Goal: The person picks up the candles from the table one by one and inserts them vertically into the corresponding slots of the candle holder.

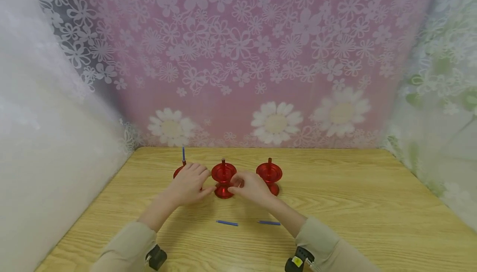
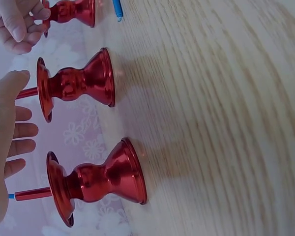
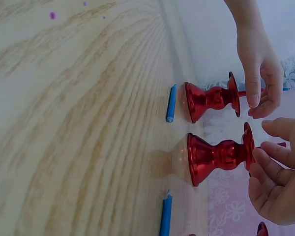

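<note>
Three shiny red candle holders stand upright in a row. The left holder (image 2: 96, 182) carries a thin blue candle (image 1: 183, 153) in its tube; the middle holder (image 1: 224, 191) and right holder (image 1: 273, 176) have bare tubes. My left hand (image 1: 191, 183) hovers by the left holder and partly hides it in the head view, its fingers loosely extended and its thumb toward the middle holder. Beside the middle holder's right side is my right hand (image 1: 250, 186), fingers loosely bent. Nothing shows in either hand.
Two blue candles, one on the left (image 1: 227, 223) and one on the right (image 1: 269, 223), lie on the wooden table (image 1: 346, 205) in front of the holders. Behind the table hangs a pink floral cloth (image 1: 223, 98), with pale cloth at both sides.
</note>
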Demonstrator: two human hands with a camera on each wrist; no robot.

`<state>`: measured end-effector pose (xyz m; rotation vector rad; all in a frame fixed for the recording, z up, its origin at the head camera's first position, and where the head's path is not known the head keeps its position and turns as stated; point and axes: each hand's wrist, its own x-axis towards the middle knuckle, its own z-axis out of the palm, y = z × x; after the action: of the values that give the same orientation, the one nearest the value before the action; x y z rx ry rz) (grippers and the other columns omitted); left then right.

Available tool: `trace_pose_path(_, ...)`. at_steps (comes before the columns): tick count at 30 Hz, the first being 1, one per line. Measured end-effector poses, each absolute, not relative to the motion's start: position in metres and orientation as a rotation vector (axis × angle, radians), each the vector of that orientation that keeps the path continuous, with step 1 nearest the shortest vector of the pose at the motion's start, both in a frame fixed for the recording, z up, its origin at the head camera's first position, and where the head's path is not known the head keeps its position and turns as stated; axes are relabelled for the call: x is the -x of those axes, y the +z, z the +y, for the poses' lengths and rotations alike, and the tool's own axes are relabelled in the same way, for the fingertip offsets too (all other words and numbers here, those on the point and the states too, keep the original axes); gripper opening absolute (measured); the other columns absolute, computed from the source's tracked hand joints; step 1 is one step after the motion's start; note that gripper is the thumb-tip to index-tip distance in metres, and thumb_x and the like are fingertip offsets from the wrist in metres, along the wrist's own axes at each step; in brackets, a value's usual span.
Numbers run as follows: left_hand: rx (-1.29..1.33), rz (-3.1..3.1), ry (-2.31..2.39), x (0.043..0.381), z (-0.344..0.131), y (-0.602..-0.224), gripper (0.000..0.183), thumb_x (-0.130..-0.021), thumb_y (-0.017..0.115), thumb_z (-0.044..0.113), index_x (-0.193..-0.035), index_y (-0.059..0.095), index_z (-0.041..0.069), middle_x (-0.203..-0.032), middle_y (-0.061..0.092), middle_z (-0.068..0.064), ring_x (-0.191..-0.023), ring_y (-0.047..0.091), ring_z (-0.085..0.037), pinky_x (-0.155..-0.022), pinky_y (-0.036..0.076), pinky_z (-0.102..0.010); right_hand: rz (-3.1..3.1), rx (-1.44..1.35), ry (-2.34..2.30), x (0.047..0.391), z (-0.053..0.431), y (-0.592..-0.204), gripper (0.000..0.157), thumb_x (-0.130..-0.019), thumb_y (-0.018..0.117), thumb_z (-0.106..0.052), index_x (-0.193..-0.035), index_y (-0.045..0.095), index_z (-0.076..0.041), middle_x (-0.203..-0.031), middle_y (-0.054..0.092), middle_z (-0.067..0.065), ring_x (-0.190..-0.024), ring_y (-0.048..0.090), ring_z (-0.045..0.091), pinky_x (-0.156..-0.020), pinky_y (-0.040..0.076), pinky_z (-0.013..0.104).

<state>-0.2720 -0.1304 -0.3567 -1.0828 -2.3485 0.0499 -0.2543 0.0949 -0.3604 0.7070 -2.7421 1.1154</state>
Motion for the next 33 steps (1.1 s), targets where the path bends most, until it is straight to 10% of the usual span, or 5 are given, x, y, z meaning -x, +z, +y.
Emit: trace_pose_path(33, 1.089, -2.425, 0.078, 0.276, -0.119, -0.359, 0.034, -0.084, 0.064, 0.038, -0.094, 0.060, 0.006, -0.097, 0.058, -0.006, -0.096, 0.053, -0.025, -0.087, 0.040, -0.042, -2.861, -0.854, 1.346, 0.251, 0.092, -0.390, 0.022, -0.077, 0.075, -0.016, -0.091, 0.065, -0.002, -0.076, 0.057, -0.005, -0.071, 0.053, 0.010, -0.062, 0.044, 0.025)
